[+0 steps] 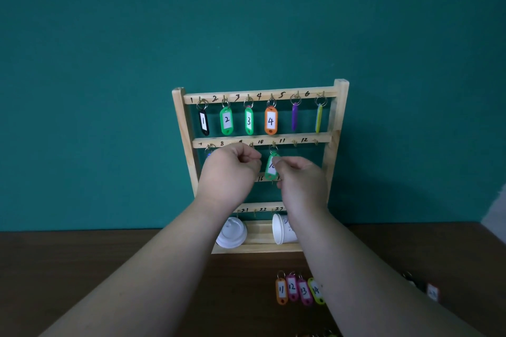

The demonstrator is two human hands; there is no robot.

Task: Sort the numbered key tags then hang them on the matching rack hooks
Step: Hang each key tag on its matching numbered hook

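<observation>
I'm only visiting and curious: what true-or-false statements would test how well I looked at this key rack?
Orange tag 4 hangs on the top row of the rack. True.
Hooks 11 and 12 already carry tags. False: hook 11 and hook 12 are bare; tag 11 and tag 12 lie on the table.
The right hand touches the green tag. True.
The tag on hook 1 is red. False: it is a black tag.

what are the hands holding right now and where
The right hand pinches the green 10 tag by its right edge; the left hand is curled, contents hidden.
</observation>
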